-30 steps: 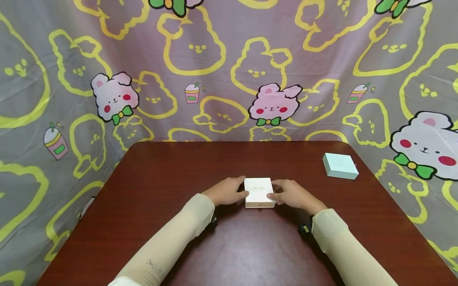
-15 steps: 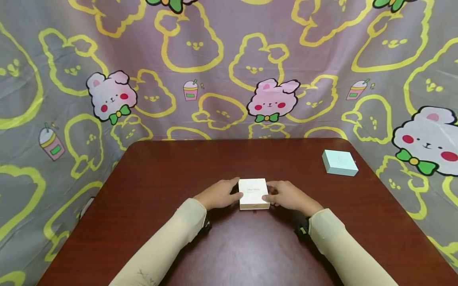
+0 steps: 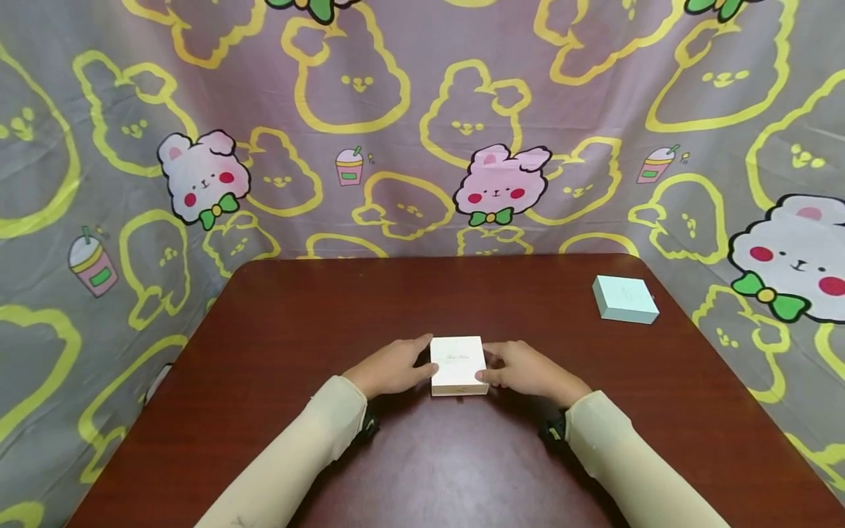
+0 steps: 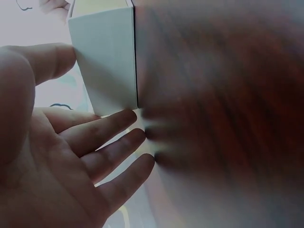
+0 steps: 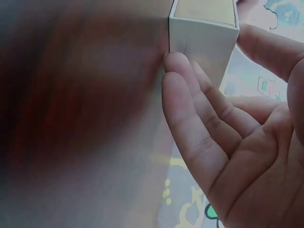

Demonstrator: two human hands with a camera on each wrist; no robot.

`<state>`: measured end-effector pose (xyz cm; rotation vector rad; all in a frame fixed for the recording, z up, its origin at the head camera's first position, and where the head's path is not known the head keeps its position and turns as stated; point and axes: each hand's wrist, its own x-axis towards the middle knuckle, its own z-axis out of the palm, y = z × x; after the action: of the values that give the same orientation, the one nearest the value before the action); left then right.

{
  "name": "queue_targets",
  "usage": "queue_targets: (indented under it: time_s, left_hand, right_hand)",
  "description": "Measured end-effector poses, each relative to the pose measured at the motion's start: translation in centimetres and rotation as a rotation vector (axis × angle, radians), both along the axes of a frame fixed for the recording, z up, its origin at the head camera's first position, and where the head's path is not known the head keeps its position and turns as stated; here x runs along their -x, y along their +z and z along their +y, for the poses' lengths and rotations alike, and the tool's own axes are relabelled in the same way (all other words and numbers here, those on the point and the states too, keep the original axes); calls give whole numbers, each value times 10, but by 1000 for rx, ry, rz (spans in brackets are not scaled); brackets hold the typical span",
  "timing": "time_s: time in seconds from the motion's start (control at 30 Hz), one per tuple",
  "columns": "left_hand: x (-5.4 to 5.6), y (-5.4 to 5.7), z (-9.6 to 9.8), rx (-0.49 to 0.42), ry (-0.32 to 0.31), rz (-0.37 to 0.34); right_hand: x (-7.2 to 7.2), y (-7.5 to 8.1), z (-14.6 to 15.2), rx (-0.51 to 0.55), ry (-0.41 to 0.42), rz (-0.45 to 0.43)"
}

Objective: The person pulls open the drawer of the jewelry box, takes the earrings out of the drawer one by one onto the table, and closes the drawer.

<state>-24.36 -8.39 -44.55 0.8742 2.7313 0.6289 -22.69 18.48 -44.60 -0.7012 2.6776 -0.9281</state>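
A flat, square white gift box (image 3: pixel 457 365) with small lettering on its lid lies on the dark red table (image 3: pixel 317 308). Its near side is gold-toned, like a drawer front. My left hand (image 3: pixel 392 368) holds the box's left side, thumb at the top edge and index finger at the far corner. In the left wrist view the other fingers (image 4: pixel 126 178) reach down to the tabletop beside it. Opposite, my right hand (image 3: pixel 528 372) grips the right side, its thumb on the lid near the front corner. Its fingers (image 5: pixel 178 95) lie against the side wall.
A pale mint-green box (image 3: pixel 626 299) sits at the table's back right, near the edge. Behind and on both sides hangs a curtain (image 3: pixel 396 88) printed with cartoon rabbits, right up to the table edges.
Both hands have moved the white box a little to the left and toward me across the table, keeping their hold. The mint-green box stays where it was.
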Motion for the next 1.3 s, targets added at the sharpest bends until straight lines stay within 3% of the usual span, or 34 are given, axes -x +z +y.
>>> queue_targets:
  time_s: [0.3,0.7,0.9,1.3]
  left_hand:
    - [-6,-2,-9,5,4,16]
    - [-9,1,-13,-4,56,21]
    - [-10,4,-15,-26,79,-16]
    - [-13,9,-13,-45,-57,7]
  right_hand:
    - [-5,-2,-6,13,30,6]
    - [0,0,-7,13,88,9]
    - [1,3,-7,9,136,-10]
    - [1,3,-15,11,169,-20]
